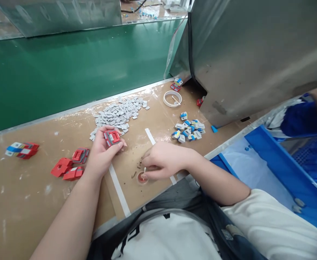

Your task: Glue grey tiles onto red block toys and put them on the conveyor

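Note:
My left hand (102,153) is closed around a red and grey plastic housing (112,137), holding it face up above the table. My right hand (162,160) is pinched low over a small round dish (142,178) with something reddish in it. Between its fingertips is a small white-tipped stick (144,171), like a cotton swab, its lower end in the dish. Small dark bits (139,167) lie scattered beside the dish. Left of my left hand, several red housings (62,167) rest in a loose group. A heap of small light-grey flat pieces (120,113) spreads behind that hand.
Several white, blue and yellow blocks (189,130) sit to the right, near a white tape roll (172,98). More coloured parts (22,150) lie far left. A metal housing (256,54) overhangs the right side, above a blue bin (288,173). A green conveyor belt (79,68) runs behind.

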Demonstrator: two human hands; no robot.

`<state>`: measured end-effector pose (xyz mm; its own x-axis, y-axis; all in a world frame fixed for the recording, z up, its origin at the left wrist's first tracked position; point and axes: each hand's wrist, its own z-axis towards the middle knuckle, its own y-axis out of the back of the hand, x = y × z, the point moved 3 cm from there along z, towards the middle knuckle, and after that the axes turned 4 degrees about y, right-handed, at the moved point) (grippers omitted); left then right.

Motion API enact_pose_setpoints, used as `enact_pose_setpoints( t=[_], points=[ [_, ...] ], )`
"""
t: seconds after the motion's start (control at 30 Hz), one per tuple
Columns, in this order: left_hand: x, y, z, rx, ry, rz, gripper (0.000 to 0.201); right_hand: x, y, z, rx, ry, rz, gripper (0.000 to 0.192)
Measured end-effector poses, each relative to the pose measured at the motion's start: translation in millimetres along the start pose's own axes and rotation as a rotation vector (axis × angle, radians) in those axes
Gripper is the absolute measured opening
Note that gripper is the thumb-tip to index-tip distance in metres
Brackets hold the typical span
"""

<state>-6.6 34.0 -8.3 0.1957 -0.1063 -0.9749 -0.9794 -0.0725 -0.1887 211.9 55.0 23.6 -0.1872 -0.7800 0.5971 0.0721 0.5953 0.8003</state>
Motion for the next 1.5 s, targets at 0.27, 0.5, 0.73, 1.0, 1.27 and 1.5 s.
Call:
enact_pose_setpoints(
  t=[0.27, 0.5, 0.73, 1.0, 1.27, 1.5],
  points=[
    [1.2, -4.3, -1.5, 0.034, -0.112, 0.275, 0.05, 6.5, -20.5, 0.5, -0.093, 0.034, -0.122, 0.044],
    [6.8, -4.7, -1.0, 0.11, -0.178, 0.413, 0.056, 4.5, -12.6, 5.1, -0.126, -0.097, -0.172, 0.051],
    [9.8, -8.9, -4.1, 0.129, -0.082, 0.424, 0.058, 4.6, -12.2, 14.8, -0.034, -0.006, -0.123, 0.033],
    [9.5, -8.7, -2.9, 0.113, -0.104, 0.475, 0.06, 20.8, -9.2, 13.2, -0.029, 0.118, -0.152, 0.036],
    [6.7, -6.2, -3.3, 0.071, -0.133, 0.641, 0.058, 17.1, -13.6, 7.2, -0.094, 0.06, -0.169, 0.032],
    [6.3, -6.4, -2.7, 0.106, -0.109, 0.678, 0.061, -4.8, -18.0, 3.3, -0.469, -0.129, 0.165, 0.052]
  ],
)
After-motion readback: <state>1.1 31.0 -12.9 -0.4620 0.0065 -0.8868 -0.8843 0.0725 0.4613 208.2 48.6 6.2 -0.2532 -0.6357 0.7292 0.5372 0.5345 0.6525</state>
